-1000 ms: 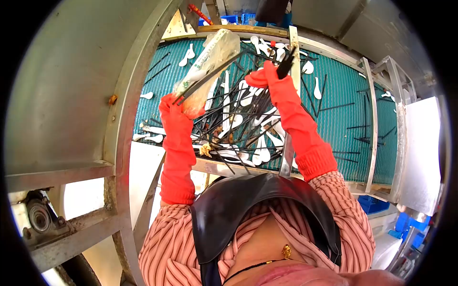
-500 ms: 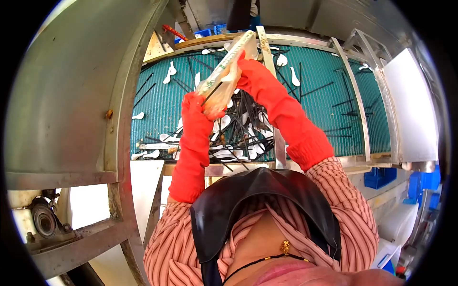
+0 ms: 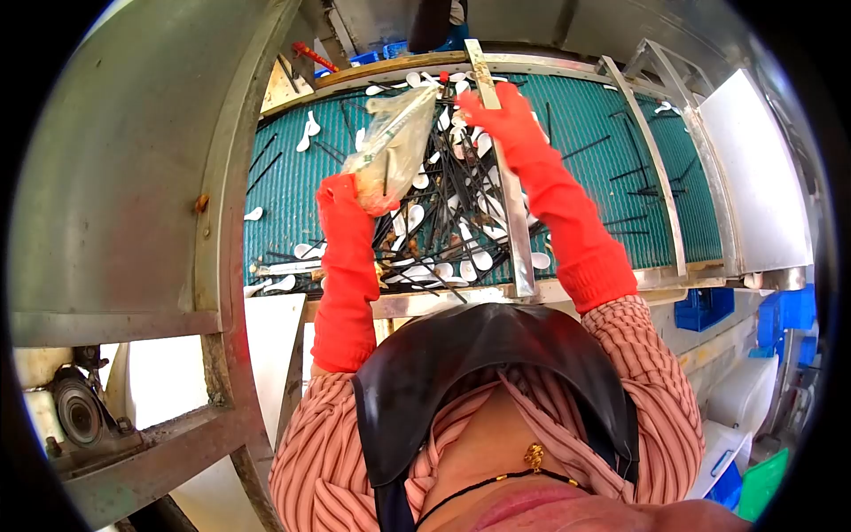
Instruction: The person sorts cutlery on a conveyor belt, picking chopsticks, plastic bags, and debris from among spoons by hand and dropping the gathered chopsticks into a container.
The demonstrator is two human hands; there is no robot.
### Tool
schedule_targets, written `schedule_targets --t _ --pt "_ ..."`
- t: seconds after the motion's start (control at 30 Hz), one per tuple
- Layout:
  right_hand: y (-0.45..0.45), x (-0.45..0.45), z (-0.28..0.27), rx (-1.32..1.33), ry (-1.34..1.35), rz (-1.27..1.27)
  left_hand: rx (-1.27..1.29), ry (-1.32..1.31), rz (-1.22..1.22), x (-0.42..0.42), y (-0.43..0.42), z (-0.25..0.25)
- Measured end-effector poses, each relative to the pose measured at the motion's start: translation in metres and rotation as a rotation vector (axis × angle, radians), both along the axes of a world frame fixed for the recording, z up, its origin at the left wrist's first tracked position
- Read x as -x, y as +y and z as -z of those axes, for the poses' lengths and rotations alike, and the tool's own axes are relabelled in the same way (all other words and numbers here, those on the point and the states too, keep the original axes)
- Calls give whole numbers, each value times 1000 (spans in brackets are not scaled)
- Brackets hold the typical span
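My left hand point(image 3: 341, 197), in a red glove, grips the lower end of a clear plastic bag point(image 3: 394, 137) with green print. A dark stick point(image 3: 386, 175) shows against the bag; whether it is inside I cannot tell. To the right, my red-gloved right hand point(image 3: 498, 111) is apart from the bag, over a metal crossbar point(image 3: 512, 213), fingers apart and holding nothing visible. Below both hands, black chopsticks point(image 3: 452, 191) and white spoons point(image 3: 479, 257) lie in a tangled pile with food scraps on a green ribbed conveyor belt point(image 3: 292, 195).
A second metal bar point(image 3: 651, 168) crosses the belt on the right, with scattered chopsticks point(image 3: 629, 133) around it. A large metal panel point(image 3: 133, 160) stands at left. Blue crates point(image 3: 705, 309) sit below the belt's right side. A person's dark-clothed leg point(image 3: 429, 25) shows at the far side.
My right hand has let go of the plastic bag and moved right. My left hand has shifted slightly left with the bag, which now hangs looser and spread out.
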State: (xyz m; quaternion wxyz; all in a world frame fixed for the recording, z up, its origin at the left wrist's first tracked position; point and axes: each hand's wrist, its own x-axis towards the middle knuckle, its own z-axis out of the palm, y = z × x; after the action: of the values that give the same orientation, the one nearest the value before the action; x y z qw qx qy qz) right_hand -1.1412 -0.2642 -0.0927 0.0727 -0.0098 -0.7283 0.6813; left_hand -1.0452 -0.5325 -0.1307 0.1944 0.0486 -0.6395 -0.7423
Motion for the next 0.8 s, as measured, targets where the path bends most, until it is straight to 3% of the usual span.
schedule_targets --t 0.03,0.07,0.1,0.13,0.2,0.23,0.27,0.37,0.47,0.6,0.7,0.8 --pt "-11 -5 -1 -124 60 -40 243 119 -17 3 0 10" --pt "-22 -9 -2 -245 126 -73 324 158 -4 4 7 11" --pt "-28 -15 -10 -335 96 -184 19 37 126 -2 18 -9" --pt "-37 -16 10 -156 113 -150 -299 -93 195 -9 28 -28" --pt "-17 16 45 -336 28 -177 -58 -35 102 -8 26 -26" --pt "-19 15 26 -427 -14 -193 61 -6 52 -8 23 -22" --pt "-14 6 6 -281 -276 -77 -37 -48 79 -6 13 -15" --pt "11 31 39 44 -165 62 56 -259 112 -24 -3 -46" --pt "39 40 43 391 -95 60 -43 -230 -15 -23 -31 -31" --pt "22 19 19 125 -207 -145 -118 -183 -48 -20 -39 -15" --pt "-12 -10 -20 221 -295 -400 -151 -155 -29 -17 -16 -22" --pt "-40 -8 -24 486 -224 -382 -200 -170 159 -11 -6 -16"
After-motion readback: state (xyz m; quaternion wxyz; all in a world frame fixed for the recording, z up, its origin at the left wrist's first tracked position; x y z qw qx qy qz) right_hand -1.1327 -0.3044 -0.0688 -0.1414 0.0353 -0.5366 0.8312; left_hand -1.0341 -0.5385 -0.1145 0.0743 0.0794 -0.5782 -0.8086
